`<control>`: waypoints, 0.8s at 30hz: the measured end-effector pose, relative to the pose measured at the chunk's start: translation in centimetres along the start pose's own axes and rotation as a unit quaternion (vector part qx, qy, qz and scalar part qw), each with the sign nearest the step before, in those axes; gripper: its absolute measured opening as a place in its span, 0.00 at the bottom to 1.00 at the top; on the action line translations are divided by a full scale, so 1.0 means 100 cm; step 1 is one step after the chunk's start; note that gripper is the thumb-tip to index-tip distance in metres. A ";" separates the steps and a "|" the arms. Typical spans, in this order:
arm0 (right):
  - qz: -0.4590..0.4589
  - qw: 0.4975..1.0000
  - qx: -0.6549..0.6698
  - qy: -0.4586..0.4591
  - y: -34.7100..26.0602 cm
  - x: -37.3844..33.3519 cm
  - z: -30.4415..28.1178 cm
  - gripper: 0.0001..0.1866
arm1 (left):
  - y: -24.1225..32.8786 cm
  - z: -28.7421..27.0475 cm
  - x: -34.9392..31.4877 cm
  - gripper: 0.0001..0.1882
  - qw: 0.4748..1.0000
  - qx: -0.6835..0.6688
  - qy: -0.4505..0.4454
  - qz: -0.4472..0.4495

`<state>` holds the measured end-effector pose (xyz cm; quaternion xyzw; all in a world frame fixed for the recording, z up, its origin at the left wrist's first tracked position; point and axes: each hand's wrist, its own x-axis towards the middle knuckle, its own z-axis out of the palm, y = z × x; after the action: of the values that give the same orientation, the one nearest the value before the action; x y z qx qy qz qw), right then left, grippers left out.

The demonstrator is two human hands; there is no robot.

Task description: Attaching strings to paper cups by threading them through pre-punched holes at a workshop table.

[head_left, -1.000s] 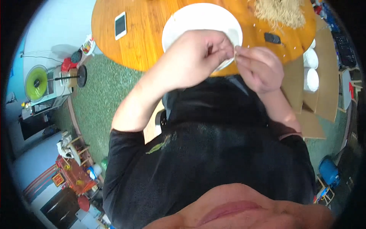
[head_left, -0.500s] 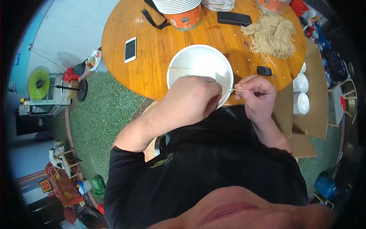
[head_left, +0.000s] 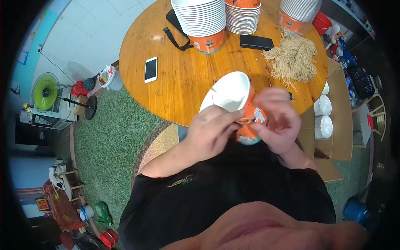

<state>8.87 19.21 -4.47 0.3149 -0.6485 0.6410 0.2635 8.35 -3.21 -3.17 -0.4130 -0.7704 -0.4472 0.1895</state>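
Note:
A paper bucket (head_left: 228, 93), white inside and orange printed outside, is tilted at the table's front edge, its mouth facing up and left. My left hand (head_left: 214, 129) is closed at its near side, pinching a tan cord (head_left: 246, 121) that forms a small loop against the orange wall. A thin strand of the cord also crosses the inside near the far left rim. To the right, my right hand (head_left: 279, 118) has its fingers apart and slightly blurred, with the thumb near the bucket's wall. Most of the left fingertips are hidden.
On the round wooden table (head_left: 175, 98) lie a white phone (head_left: 151, 69), a dark case (head_left: 256, 42) and a bundle of tan cords (head_left: 293, 58). Stacks of paper buckets (head_left: 202, 21) stand behind. A cardboard box (head_left: 339, 121) with white tubs is at the right, a green fan (head_left: 45, 92) far left.
The bucket has tipped, showing its orange side, and come nearer to me. My hands have moved from a stretched cord to the bucket's wall; the right fingers have spread apart.

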 end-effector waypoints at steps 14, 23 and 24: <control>0.266 0.915 0.251 0.169 0.029 -0.040 0.013 0.72 | -0.040 0.018 0.017 0.04 0.963 -0.112 0.246 0.025; 0.197 0.927 0.212 0.238 0.056 0.004 -0.017 0.51 | -0.060 0.039 0.009 0.28 0.946 -0.181 0.265 0.051; 0.173 0.942 0.159 0.240 0.060 0.019 -0.029 0.50 | -0.072 0.036 0.001 0.36 0.958 -0.151 0.239 0.037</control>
<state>2.96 21.82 -6.89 0.0722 -0.5004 0.8279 0.2429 2.76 -1.98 -8.80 -0.3458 -0.6101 -0.6372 0.3198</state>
